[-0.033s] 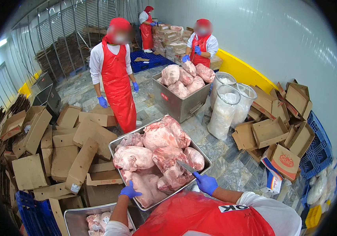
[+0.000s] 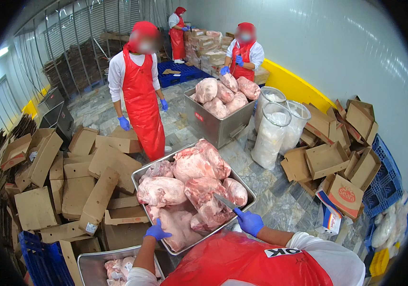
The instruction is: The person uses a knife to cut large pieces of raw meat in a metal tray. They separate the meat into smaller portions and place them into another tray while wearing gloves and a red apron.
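In front of me a steel tub is heaped with large pale-pink cuts of raw meat. In its blue glove, my left hand lies with fingers apart against the nearest piece of meat, beside the tub's left rim. My right hand, gloved too, is closed round the handle of a knife. The knife's blade points left over the tub, across a redder piece of meat; whether it touches the meat I cannot tell.
Lower left stands a second steel tub with smaller meat pieces. Cardboard boxes pile up at left and right. Ahead are a co-worker, another meat bin with a co-worker behind it, and bag-lined bins.
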A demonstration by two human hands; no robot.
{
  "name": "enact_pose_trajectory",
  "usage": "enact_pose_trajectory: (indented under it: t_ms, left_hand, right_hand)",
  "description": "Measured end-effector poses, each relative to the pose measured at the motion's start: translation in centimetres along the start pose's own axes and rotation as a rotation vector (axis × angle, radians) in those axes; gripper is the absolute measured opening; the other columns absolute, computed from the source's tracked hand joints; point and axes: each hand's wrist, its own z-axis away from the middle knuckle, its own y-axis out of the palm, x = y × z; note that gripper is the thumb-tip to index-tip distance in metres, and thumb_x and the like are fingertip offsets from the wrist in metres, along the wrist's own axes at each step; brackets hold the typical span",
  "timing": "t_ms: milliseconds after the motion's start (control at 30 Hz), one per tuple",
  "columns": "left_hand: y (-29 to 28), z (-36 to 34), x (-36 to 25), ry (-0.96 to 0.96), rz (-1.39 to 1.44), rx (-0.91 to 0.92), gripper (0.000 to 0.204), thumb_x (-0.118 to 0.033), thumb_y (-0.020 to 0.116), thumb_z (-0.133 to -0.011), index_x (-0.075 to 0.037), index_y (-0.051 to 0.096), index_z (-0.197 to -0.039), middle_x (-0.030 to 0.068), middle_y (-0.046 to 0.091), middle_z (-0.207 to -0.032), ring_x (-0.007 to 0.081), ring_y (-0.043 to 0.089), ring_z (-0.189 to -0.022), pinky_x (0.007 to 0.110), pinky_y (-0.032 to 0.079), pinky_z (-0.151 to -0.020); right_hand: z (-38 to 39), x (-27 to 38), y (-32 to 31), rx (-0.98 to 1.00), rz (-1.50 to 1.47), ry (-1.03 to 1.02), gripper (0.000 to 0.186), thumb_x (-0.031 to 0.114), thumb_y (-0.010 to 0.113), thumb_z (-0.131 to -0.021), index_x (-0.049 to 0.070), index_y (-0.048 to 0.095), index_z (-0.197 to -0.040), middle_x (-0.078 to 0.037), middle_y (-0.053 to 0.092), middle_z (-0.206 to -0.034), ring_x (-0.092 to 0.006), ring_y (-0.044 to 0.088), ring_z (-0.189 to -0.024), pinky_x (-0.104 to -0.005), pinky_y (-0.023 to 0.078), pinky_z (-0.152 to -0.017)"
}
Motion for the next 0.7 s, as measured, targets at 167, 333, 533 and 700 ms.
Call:
enact_pose_trajectory:
  t_ms: [167,333,533,700]
  left_hand:
    - [0.7,-0.7,0.9,0.024,-0.001,-0.046,0.143,-0.064,0.084,-0.060,0.006,0.003,-0.154,0.0286,0.052,-0.140,0.0392,0.056,-0.125,0.043,0.047,-0.103]
    - [0.1,-1.3,0.7,0.030,-0.016,-0.080,0.143,-0.064,0.084,-0.060,0.005,0.003,-0.155,0.0279,0.052,-0.140,0.0388,0.056,-0.126,0.043,0.046,-0.104]
    - [0.2,-1.2,0.4,0.028,-0.025,-0.084,0.143,-0.064,0.085,-0.060,0.004,0.003,-0.155,0.0278,0.052,-0.140,0.0382,0.056,-0.126,0.043,0.046,-0.104]
    - [0.0,-1.2,0.4,0.007,-0.028,-0.074,0.142,-0.062,0.086,-0.060,0.004,0.004,-0.155,0.0278,0.051,-0.141,0.0387,0.055,-0.127,0.043,0.046,-0.105]
  right_hand:
    - [0.1,0.1,0.1,-0.017,0.006,-0.009,0.047,0.032,0.054,-0.096,0.025,0.047,-0.142,-0.022,0.066,-0.082,-0.0400,0.065,-0.064,-0.0529,0.051,-0.054]
    - [-0.7,0.1,-0.8,-0.039,-0.003,-0.024,0.048,0.032,0.054,-0.096,0.026,0.047,-0.143,-0.022,0.066,-0.081,-0.0401,0.064,-0.062,-0.0533,0.051,-0.053]
    - [-0.7,-0.2,-0.6,-0.033,-0.009,-0.022,0.048,0.031,0.054,-0.096,0.026,0.047,-0.143,-0.022,0.065,-0.080,-0.0401,0.064,-0.062,-0.0531,0.051,-0.053]
    - [-0.9,-0.1,-0.5,-0.019,0.002,-0.007,0.048,0.031,0.054,-0.096,0.026,0.047,-0.143,-0.023,0.066,-0.083,-0.0403,0.065,-0.065,-0.0531,0.052,-0.055]
